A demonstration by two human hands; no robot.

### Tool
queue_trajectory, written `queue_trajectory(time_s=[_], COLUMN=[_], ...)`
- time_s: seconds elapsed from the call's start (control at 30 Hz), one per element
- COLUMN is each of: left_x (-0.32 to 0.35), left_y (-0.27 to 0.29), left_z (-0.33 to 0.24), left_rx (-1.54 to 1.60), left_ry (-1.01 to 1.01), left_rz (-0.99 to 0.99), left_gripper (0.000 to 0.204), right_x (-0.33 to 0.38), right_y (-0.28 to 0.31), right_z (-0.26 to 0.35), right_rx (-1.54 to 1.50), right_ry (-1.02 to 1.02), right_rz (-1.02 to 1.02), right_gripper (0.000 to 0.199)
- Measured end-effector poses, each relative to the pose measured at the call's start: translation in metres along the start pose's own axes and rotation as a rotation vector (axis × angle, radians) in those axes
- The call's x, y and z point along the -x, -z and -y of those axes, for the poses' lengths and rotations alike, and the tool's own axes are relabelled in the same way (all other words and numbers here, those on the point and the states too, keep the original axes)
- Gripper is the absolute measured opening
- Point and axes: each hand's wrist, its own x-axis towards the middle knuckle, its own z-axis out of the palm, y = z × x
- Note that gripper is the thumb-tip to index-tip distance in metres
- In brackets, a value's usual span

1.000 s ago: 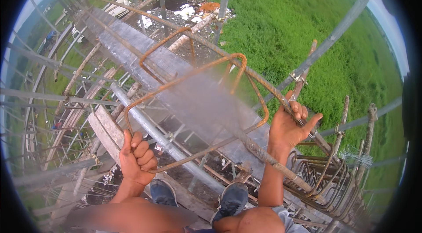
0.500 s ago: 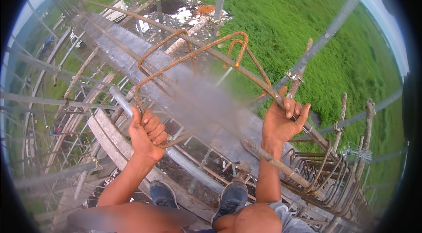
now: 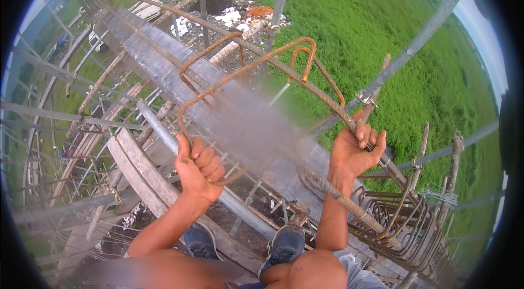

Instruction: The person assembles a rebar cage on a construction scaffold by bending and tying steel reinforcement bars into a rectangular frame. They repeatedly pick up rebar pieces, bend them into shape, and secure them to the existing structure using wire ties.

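A rusty bent steel rebar stirrup (image 3: 245, 79) hangs around a long rusty rebar bar (image 3: 305, 84) above the grey concrete beam (image 3: 164, 70). The left hand (image 3: 199, 166) grips its lower left corner; the right hand (image 3: 357, 147) clasps the long bar. More stirrups (image 3: 404, 223) are stacked at the beam's right end.

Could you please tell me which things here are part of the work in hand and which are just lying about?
In hand: left hand and right hand gripping the rusty rebar stirrup; long rebar.
Lying about: stacked stirrups, wooden plank, debris pile.
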Motion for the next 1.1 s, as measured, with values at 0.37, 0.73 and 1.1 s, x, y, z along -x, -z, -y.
queue_trajectory(time_s=[0.37, 0.73, 1.1], left_x=[-0.026, -0.019, -0.047], left_y=[0.007, -0.137, -0.153], left_z=[0.017, -0.040, 0.011], left_rx=[-0.685, -1.140, -1.310], left_ry=[-0.338, 0.001, 0.228], left_rz=[0.398, 0.370, 0.366], left_gripper=[0.058, 0.035, 0.026], right_x=[-0.002, 0.001, 0.075], right_y=[0.007, 0.071, 0.203], right_z=[0.011, 0.021, 0.042], right_rx=[0.025, 0.848, 2.245], right_ry=[-0.097, 0.000, 0.071], right_rz=[0.028, 0.365, 0.538], right_gripper=[0.037, 0.025, 0.029])
